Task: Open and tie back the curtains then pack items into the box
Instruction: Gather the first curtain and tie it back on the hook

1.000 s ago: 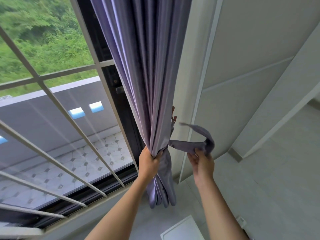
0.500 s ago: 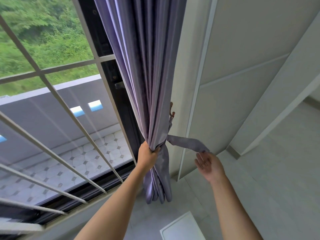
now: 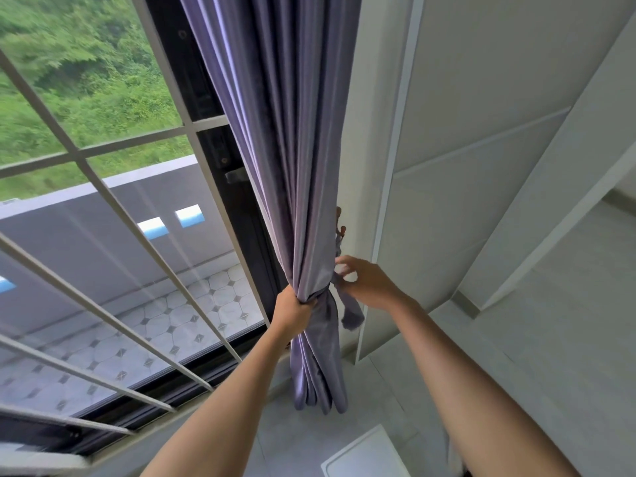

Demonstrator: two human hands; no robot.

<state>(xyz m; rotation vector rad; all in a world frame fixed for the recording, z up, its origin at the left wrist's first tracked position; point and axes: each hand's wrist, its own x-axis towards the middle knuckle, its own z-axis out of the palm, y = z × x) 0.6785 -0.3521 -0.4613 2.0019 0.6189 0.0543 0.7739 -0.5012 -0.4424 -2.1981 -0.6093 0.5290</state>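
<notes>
Curtain [image 3: 296, 166] bunched in left grip [image 3: 292, 313]; right grip [image 3: 370, 284] beside tieback [image 3: 349, 309].

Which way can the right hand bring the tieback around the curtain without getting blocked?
Free: the wall side, between the curtain and the white wall panel, where the right hand works. Crowded: the window side, where the left hand grips the bunch against the dark frame.

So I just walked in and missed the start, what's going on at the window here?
A person is tying back the purple curtain. The left hand grips the gathered fabric in a bunch, while the right hand works at the matching tieback strap beside it, just below a small wall hook. The strap's end hangs loose, so the tie isn't finished.
</notes>
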